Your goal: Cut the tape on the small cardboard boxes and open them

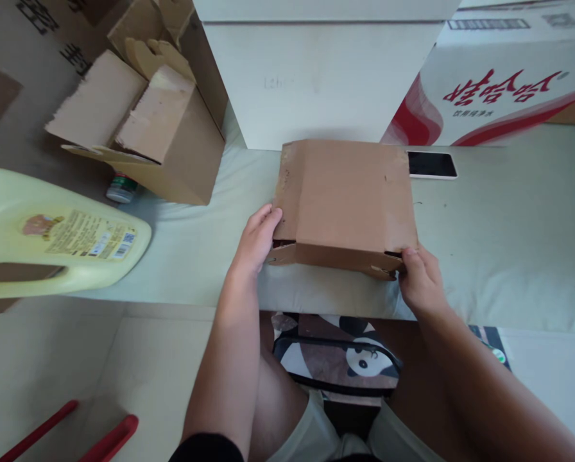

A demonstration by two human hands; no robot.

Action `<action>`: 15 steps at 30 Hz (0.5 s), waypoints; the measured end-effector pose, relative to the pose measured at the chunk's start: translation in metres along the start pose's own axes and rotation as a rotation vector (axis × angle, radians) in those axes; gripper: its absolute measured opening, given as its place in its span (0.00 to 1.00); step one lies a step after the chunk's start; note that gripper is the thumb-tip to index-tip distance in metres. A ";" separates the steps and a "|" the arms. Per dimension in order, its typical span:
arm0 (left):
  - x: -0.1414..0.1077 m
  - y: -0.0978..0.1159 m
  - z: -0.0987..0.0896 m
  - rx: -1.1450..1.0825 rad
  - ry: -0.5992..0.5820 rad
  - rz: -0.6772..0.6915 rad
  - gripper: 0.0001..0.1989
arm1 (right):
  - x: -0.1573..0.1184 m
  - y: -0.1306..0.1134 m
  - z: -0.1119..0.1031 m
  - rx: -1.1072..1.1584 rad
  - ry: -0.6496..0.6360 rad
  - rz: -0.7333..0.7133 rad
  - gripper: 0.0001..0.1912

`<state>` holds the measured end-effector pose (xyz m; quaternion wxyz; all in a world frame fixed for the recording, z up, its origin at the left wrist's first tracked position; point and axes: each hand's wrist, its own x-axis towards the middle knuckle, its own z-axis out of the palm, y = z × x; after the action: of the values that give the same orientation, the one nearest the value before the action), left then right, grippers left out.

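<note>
A brown cardboard box [348, 192] lies in front of me on the pale green cloth, its broad top facing up. Along its near side a flap [333, 255] hangs slightly apart, with dark gaps at both corners. My left hand [258, 239] grips the box's near left edge, thumb on top and fingers at the side. At the near right corner, my right hand [420, 276] pinches the cardboard, thumb uppermost. The undersides of both hands' fingers are hidden. What the box contains cannot be seen.
A phone [432, 165] lies beside the box's far right corner. Behind stand a white cabinet [316, 83] and a printed white carton [504, 83]. To the left are an open cardboard box [186, 147], a small can [122, 188] and a large yellow jug [99, 240]. Red handles [109, 439] show at lower left.
</note>
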<state>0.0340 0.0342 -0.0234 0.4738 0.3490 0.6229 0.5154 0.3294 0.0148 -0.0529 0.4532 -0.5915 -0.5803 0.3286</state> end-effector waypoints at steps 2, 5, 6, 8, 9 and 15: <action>0.000 -0.001 0.000 0.008 0.002 -0.002 0.12 | 0.000 0.000 0.000 0.003 -0.002 0.000 0.20; 0.000 -0.001 0.000 0.004 -0.013 -0.007 0.13 | 0.000 0.000 0.000 0.009 -0.006 -0.002 0.21; 0.000 -0.001 0.000 0.006 -0.014 -0.005 0.13 | 0.000 0.001 0.000 0.010 -0.007 -0.003 0.21; 0.000 -0.002 0.000 0.018 -0.009 -0.003 0.14 | 0.000 0.001 0.000 0.012 -0.010 -0.003 0.22; 0.001 -0.002 0.000 0.028 -0.003 -0.004 0.14 | 0.000 0.001 0.000 0.012 -0.012 -0.003 0.22; 0.001 -0.003 0.000 0.031 -0.021 0.003 0.14 | 0.000 -0.001 -0.001 0.003 -0.026 0.002 0.22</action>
<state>0.0337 0.0344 -0.0261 0.4741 0.3626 0.6255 0.5025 0.3301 0.0144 -0.0512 0.4462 -0.5871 -0.5851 0.3374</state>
